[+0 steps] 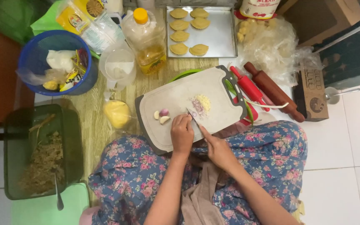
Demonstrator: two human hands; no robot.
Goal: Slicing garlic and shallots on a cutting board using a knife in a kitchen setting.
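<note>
Knife: I log it just below the middle of the frame, lying on the grey cutting board, blade running on a diagonal with the tip toward the upper left and the handle end toward the lower right, where it disappears into the right hand. Right hand: closed around the knife's handle, index finger stretched along the blade's back, forearm coming in from the lower right of the frame. Left hand: knuckles up, fingers curled down onto the board just beside the blade; I cannot tell whether anything is pinned under the fingertips. Chopped pile, pale yellow and pinkish: on the board just above the knife tip. Shallot and garlic cloves: left of the left hand, on the board. Two rolling pins, red and brown: right of the board, both slanting from upper left to lower right. Baking tray with folded pastries: top centre. Oil bottle: left of the tray. Blue basket: upper left. Dark green bin: lower left.
</note>
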